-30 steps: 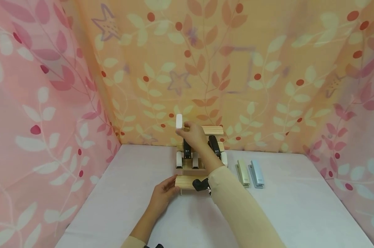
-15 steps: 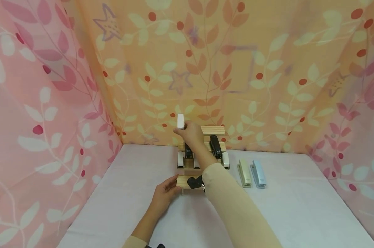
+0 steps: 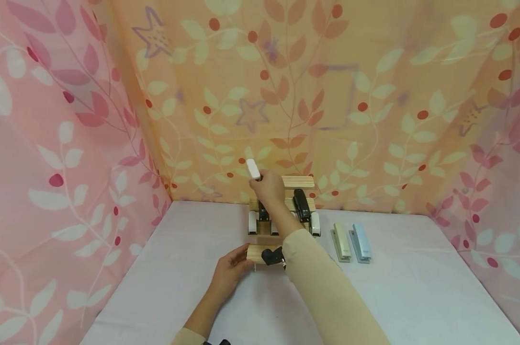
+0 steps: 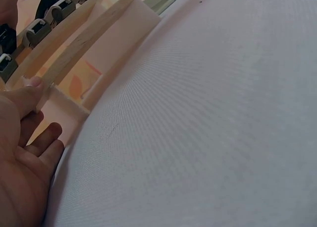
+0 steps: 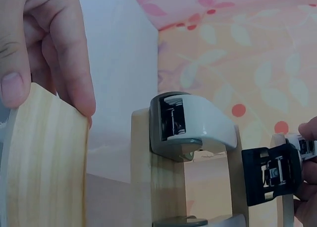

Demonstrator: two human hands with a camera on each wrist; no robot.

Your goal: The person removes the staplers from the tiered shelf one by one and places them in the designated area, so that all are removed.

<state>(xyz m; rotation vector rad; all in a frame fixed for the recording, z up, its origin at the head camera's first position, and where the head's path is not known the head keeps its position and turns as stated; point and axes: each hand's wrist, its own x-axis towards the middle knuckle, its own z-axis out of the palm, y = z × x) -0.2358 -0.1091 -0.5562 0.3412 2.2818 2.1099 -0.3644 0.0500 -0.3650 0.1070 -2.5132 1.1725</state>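
- Upper left: the left grip [image 5: 57, 33], a bare hand, pinches the top end of a wooden board [image 5: 44, 157] between thumb and fingers.
- Centre: a white-and-grey stapler [image 5: 208, 123] rests on a wooden rack [image 5: 141, 167], its open end facing left.
- Bottom centre: another stapler [image 5: 181, 221], cut off by the frame.
- Lower right: a black stapler [image 5: 270, 175].
- Right edge: the right grip [image 5: 308, 191], partly visible, holds a white stapler [image 5: 299, 143].
- Upper right: leaf-patterned cloth [image 5: 257, 83].
- Upper middle: pale desk [image 5: 119, 63].

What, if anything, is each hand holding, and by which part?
The right hand holds a white stapler by its lower end as the head view shows it. The left hand grips the front wooden board by its left end.
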